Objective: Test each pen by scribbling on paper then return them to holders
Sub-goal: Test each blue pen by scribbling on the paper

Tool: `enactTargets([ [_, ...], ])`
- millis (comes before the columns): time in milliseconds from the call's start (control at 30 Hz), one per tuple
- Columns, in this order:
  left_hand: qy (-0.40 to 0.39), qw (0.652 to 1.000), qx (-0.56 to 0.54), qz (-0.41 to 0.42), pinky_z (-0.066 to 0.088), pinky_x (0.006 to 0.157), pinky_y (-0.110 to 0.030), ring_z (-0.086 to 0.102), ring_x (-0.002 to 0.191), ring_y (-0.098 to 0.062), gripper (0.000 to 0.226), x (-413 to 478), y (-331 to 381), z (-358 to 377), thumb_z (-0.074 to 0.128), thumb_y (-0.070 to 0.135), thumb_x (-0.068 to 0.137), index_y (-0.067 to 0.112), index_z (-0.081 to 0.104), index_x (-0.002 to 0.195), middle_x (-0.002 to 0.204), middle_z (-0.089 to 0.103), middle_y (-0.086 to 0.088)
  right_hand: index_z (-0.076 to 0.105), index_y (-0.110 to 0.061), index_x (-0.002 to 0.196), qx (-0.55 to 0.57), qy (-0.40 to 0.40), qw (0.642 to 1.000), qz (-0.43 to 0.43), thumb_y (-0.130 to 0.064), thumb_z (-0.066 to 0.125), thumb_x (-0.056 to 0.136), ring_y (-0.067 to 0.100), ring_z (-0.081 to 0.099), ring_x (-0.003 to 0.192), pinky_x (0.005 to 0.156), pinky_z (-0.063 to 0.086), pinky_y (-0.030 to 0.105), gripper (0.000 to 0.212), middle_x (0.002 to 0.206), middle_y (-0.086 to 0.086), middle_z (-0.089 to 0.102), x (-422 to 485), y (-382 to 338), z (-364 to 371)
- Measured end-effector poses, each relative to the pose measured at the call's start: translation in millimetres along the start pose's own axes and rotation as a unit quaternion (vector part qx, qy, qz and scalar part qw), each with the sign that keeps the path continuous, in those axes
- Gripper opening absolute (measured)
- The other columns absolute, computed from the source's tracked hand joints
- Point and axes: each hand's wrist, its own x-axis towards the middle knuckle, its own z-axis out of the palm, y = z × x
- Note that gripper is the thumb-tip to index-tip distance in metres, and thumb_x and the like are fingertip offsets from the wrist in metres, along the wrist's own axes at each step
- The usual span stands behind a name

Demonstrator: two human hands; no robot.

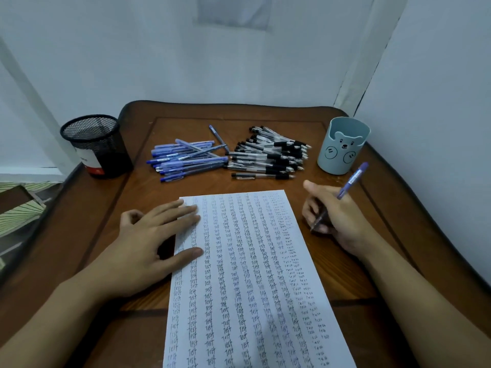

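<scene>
Fingers [309, 211] of the right hand [340, 221] were curled round a blue pen [352, 180] in a writing grip. Its tip hung just beside the right edge of the paper [247, 274], over the bare desk [358, 274]. The left hand [148, 235] lay flat, fingers [186, 209] straight on the sheet's upper left corner.

Both the mesh holder [98, 147] and the bear holder [342, 147] looked empty. The blue pens [186, 159] and black pens [268, 155] lay in two heaps between them.

A scribble started from there would probably mark the wood instead of the sheet. Rows of "test" filled nearly the whole page, so a faint line could be lost among them. If the left hand lifted, the sheet might slide. A reach towards the bear holder, close by, could tip it.
</scene>
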Motion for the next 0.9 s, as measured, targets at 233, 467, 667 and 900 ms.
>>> enactTargets([
  [233, 0.013, 1.0, 0.003, 0.005, 0.009, 0.108, -0.029, 0.019, 0.143, 0.016, 0.066, -1.5, 2.8, 0.1, 0.03, 0.086, 0.088, 0.051, 0.05, 0.141, 0.149, 0.036, 0.04, 0.048, -0.015, 0.109, 0.055, 0.083, 0.995, 0.01, -0.063, 0.038, 0.092, 0.018, 0.025, 0.041, 0.044, 0.022, 0.027, 0.052, 0.049, 0.003, 0.03, -9.1, -6.9, 4.6],
  [467, -0.007, 1.0, 0.018, 0.001, 0.005, 0.111, -0.029, 0.009, 0.145, 0.018, 0.069, 1.0, 2.3, 1.6, 0.023, 0.085, 0.089, 0.052, 0.041, 0.147, 0.154, 0.025, 0.041, 0.057, -0.006, 0.11, 0.057, 0.107, 0.992, -0.034, -0.054, 0.036, 0.1, 0.02, 0.032, 0.038, 0.039, 0.029, 0.025, 0.053, 0.047, 0.008, 0.035, -17.1, -11.4, 8.5],
  [667, 0.003, 1.0, 0.023, 0.012, 0.007, 0.11, -0.03, 0.006, 0.145, 0.019, 0.072, 1.7, 1.1, 6.6, 0.021, 0.083, 0.091, 0.048, 0.038, 0.151, 0.157, 0.023, 0.037, 0.057, -0.01, 0.103, 0.04, 0.072, 0.996, -0.037, -0.049, 0.034, 0.105, 0.019, 0.037, 0.04, 0.04, 0.032, 0.024, 0.045, 0.051, 0.003, 0.037, -22.4, -16.1, 18.9],
  [900, 0.093, 0.995, 0.035, 0.019, 0.023, 0.098, -0.044, 0.038, 0.129, 0.011, 0.048, -1.0, 8.5, 8.0, 0.034, 0.078, 0.094, 0.052, 0.061, 0.125, 0.132, 0.051, 0.032, 0.056, -0.009, 0.099, -0.005, 0.077, 0.997, 0.003, -0.044, 0.035, 0.106, 0.01, 0.024, 0.043, 0.038, 0.022, 0.021, 0.041, 0.052, -0.004, 0.033, -23.9, -16.0, 24.0],
])
